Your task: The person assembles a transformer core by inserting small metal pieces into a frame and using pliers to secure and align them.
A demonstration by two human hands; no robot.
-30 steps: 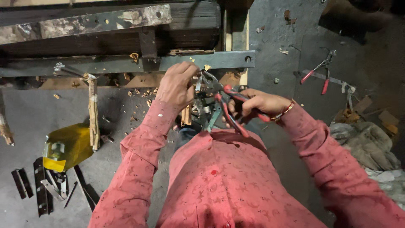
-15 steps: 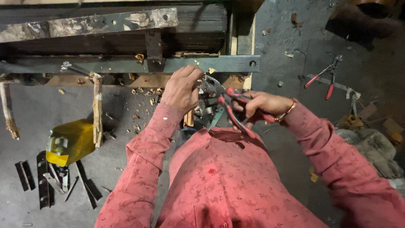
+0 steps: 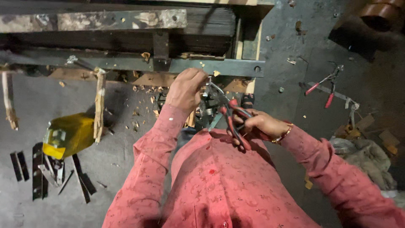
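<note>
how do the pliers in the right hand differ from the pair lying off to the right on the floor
The held pliers are gripped in the right hand, raised in front of the person's chest; the spare pliers lie flat on the dark floor, touched by nobody. The held pliers' nose meets the small metal part that the left hand steadies; the spare pliers' nose touches nothing. The spare pliers' handles are splayed. Both have red handles.

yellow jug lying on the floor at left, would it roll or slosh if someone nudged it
The yellow jug lies on its side and looks flat-sided, so it would probably slide rather than roll. It looks like thin plastic, so likely light and a bit squashy. How full it is cannot be told. A wooden stick lies across it and might shift too.
</note>
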